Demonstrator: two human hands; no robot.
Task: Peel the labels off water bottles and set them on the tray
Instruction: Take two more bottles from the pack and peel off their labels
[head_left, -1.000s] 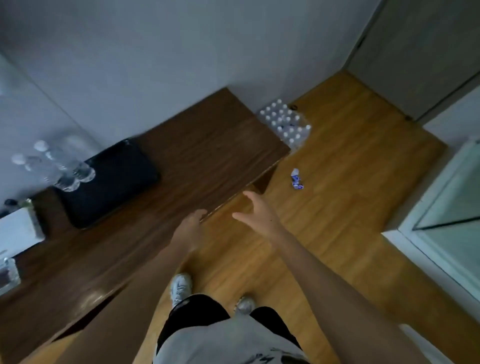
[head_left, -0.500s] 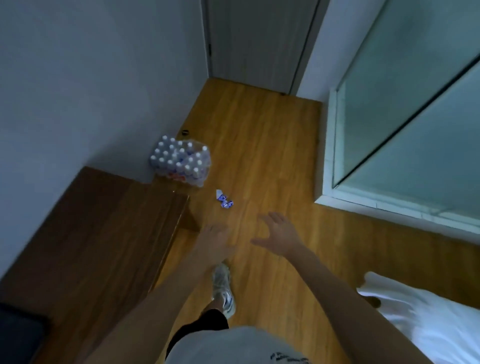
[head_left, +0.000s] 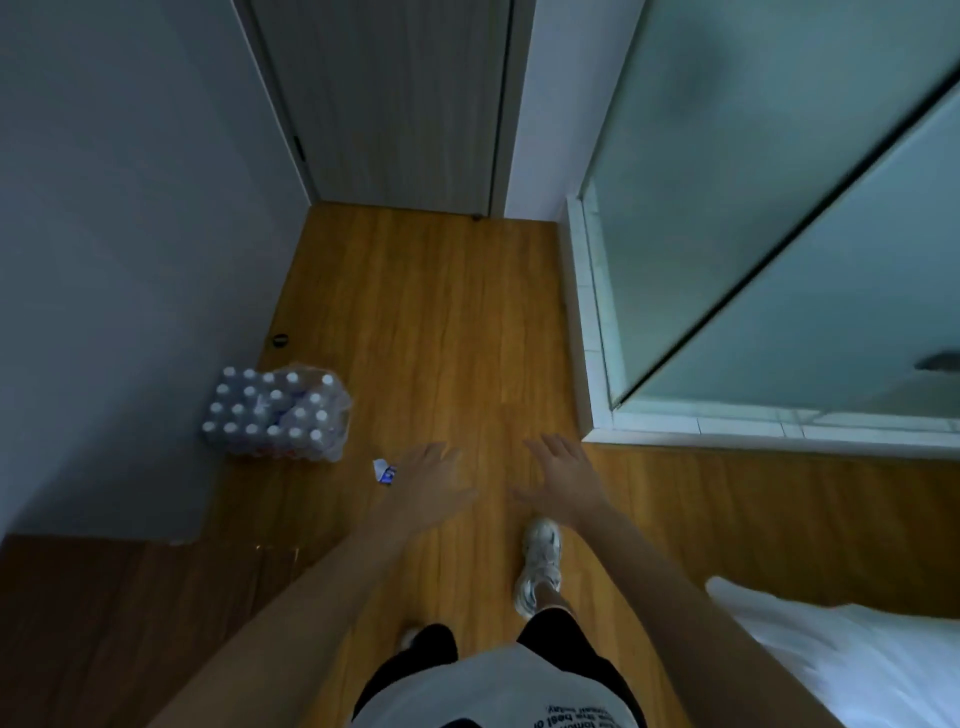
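Dim room: wooden floor (head_left: 441, 322), grey walls (head_left: 130, 234), closed door (head_left: 395, 98), frosted glass partition (head_left: 779, 208)

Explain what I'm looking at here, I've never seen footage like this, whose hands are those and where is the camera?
The camera sits on a person's head, looking forward and down, so you see their own arms. The left hand and right hand are both open and hold nothing. On the wooden floor, against the wall, stands a plastic-wrapped pack of water bottles. A small scrap of label lies on the floor near the left hand. A shoe shows below. A door is ahead, glass panels to the right.
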